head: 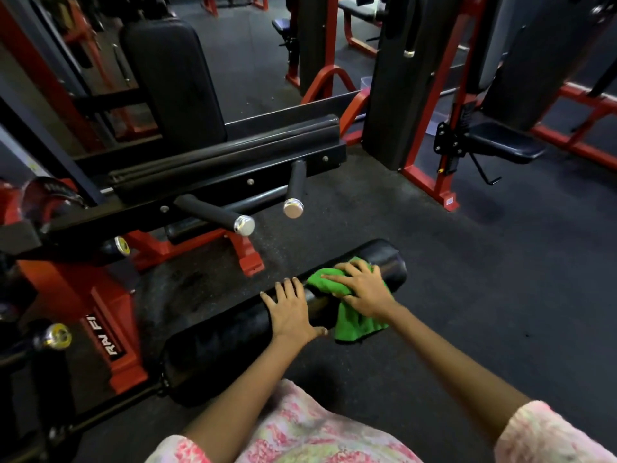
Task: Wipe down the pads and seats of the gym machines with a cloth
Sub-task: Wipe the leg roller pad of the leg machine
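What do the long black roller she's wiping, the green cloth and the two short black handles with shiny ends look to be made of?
Roller pad: probably foam under black vinyl or leatherette; smooth, faintly glossy skin.
Green cloth: soft, likely microfibre; matte, fuzzy, draping in folds under the right hand.
Handles: apparently matte black rubber or foam grips; their end caps look like polished metal, brightly reflective.

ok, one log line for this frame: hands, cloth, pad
left hand: flat on roller pad, steadying | right hand: pressing green cloth onto pad | cloth: draped over pad's near side | phase: wiping
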`<state>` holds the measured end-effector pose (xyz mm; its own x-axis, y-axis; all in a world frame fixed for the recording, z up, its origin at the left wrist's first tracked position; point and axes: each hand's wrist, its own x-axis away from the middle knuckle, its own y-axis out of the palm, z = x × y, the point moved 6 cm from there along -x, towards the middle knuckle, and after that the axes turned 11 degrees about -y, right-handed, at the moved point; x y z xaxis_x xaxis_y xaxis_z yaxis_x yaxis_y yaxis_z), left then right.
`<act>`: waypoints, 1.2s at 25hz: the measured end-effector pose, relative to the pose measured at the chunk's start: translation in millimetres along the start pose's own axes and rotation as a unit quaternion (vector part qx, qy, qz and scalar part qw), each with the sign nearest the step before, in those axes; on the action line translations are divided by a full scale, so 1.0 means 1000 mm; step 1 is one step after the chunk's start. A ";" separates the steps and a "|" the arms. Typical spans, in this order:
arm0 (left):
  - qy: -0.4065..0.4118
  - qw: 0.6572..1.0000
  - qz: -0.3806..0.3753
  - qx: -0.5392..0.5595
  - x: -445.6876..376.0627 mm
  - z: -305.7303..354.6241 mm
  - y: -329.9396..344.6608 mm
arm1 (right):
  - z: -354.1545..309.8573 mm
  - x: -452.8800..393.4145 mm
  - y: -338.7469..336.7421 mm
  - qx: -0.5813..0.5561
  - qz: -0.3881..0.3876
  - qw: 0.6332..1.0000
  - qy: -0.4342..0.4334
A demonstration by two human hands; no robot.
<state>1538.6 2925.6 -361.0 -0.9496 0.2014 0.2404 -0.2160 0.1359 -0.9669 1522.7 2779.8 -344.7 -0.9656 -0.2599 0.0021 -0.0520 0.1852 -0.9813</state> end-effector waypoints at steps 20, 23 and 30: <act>-0.008 1.000 0.006 0.015 -0.007 -0.003 0.002 | 0.072 0.002 -0.023 0.036 0.018 0.968 0.247; -0.013 1.000 0.020 0.013 -0.005 -0.003 0.005 | 0.009 -0.012 -0.008 0.026 0.028 0.987 0.158; -0.017 0.999 0.012 0.025 -0.004 -0.003 0.003 | 0.028 0.024 0.002 -0.054 0.038 0.997 0.040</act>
<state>1542.5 2928.6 -364.8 -0.9617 0.1715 0.2140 -0.2025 0.0825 -0.9758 1507.2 2747.2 -352.6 -0.9847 -0.1661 -0.0519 -0.0009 0.3030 -0.9530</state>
